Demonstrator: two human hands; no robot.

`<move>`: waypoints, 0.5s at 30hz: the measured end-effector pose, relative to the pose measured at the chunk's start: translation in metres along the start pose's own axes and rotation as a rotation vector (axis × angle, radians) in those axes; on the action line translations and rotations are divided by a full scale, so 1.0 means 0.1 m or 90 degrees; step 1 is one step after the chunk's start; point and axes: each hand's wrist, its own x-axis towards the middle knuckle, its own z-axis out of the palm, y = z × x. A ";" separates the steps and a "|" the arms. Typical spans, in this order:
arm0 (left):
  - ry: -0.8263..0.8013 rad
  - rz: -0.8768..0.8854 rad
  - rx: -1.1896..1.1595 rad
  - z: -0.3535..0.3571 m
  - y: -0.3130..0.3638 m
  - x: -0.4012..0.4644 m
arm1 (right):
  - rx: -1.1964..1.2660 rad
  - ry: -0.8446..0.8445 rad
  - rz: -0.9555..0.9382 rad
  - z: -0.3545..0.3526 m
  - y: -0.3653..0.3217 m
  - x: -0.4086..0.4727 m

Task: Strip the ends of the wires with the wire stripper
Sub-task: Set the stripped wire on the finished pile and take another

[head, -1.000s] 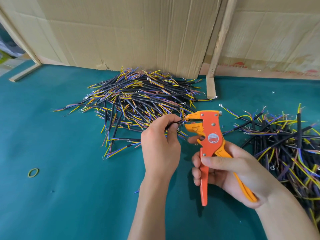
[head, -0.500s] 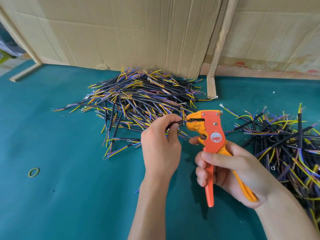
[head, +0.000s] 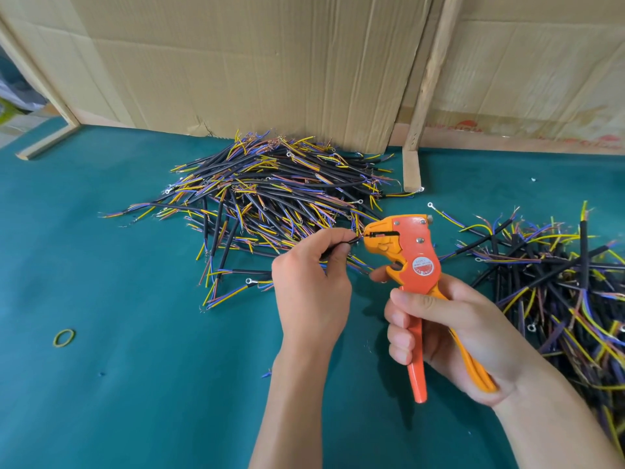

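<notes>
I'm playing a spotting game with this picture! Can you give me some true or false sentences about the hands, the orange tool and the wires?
1. The right hand holds the orange wire stripper. True.
2. The left hand lies flat on the table. False: it pinches a black wire at the stripper's nose.
3. Wire piles lie on a teal table. True.
4. The rubber band is on the wrist. False: it lies on the table, left.
5. The wall behind is brick. False: it is cardboard.

Green table [head: 135, 384] w/ wire piles [head: 270, 198] (rubber band [head: 64, 338] too).
</notes>
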 end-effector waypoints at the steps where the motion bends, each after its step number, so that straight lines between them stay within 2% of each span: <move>1: 0.000 -0.005 -0.002 0.00 0.00 0.00 | 0.003 0.018 -0.003 0.01 0.01 0.01; 5: -0.021 -0.027 -0.018 0.02 0.04 -0.02 | 0.010 0.080 -0.030 0.07 0.03 0.03; 12: 0.006 -0.042 -0.037 0.04 0.06 -0.04 | 0.055 0.048 -0.041 0.07 0.08 0.02; 15: 0.043 -0.070 -0.051 0.03 0.04 -0.02 | 0.062 0.078 -0.057 0.00 0.06 0.02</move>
